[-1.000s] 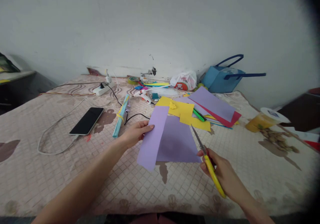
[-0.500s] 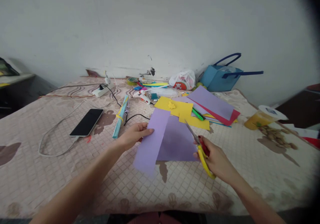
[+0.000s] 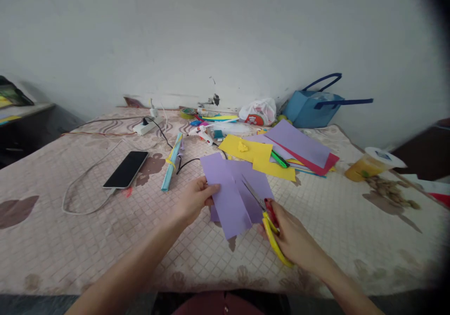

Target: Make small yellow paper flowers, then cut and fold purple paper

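Pinched in my left hand [image 3: 198, 198] is a narrow strip of purple paper [image 3: 228, 202], tilted with its lower end toward the right. My right hand [image 3: 290, 235] grips a pair of scissors [image 3: 270, 233] with yellow and red handles. Their blades point up and left, close to the strip's right side; whether they touch it I cannot tell. Beneath lies a larger purple sheet [image 3: 258, 188], partly covered by the strip and the scissors. Yellow paper [image 3: 234, 147] with a crumpled yellow bit on it lies just beyond, and a green cutter knife [image 3: 280, 159] rests beside it.
On the left lie a phone [image 3: 126, 169] with its cable and a rolled light-blue paper [image 3: 172, 162]. A glue gun [image 3: 203, 134] and power strip [image 3: 147, 126] sit farther back. At right are a blue bag [image 3: 312, 111], a drink cup [image 3: 365, 167] and peanut-like shells [image 3: 390, 191].
The strip's lower end has swung to the right in my left hand. My right hand has brought the scissors left and nearer the strip.
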`<state>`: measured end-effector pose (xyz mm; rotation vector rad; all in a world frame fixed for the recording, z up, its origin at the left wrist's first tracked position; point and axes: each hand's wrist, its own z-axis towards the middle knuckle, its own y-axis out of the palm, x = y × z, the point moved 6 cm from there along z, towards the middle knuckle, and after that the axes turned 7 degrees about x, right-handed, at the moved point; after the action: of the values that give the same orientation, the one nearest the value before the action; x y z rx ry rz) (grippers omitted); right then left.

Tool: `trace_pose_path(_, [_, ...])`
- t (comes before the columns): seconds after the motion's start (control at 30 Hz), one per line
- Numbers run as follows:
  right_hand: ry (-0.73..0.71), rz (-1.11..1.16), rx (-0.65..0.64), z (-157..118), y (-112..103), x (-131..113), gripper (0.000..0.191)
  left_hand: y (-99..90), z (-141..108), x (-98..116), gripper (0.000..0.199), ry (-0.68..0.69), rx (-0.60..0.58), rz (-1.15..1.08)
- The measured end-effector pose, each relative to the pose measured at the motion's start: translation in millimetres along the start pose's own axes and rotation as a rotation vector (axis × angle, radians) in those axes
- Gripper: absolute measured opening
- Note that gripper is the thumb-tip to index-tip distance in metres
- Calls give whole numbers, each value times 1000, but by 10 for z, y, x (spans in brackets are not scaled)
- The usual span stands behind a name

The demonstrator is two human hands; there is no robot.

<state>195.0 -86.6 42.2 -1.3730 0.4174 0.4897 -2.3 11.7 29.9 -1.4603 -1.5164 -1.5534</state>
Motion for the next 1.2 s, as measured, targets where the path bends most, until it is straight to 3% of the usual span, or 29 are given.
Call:
trace_pose_path(0.33, [72,-356,16,-91,-32,196,39,114,-152,-72,33,112,151,-167])
trace_pose_path(0.6, [7,-405,77,9,-39,107,41,197,-207,-157,27,111,169,-258])
trace_pose_path(0.9, [-81,-503,157,158,-120,-19,43,260,-275,-360,25,11,197,-414])
trace_pose_path(1.2, [-150,-567,190,197,-213,-48,42,336,-328,-374,25,-52,202,-525])
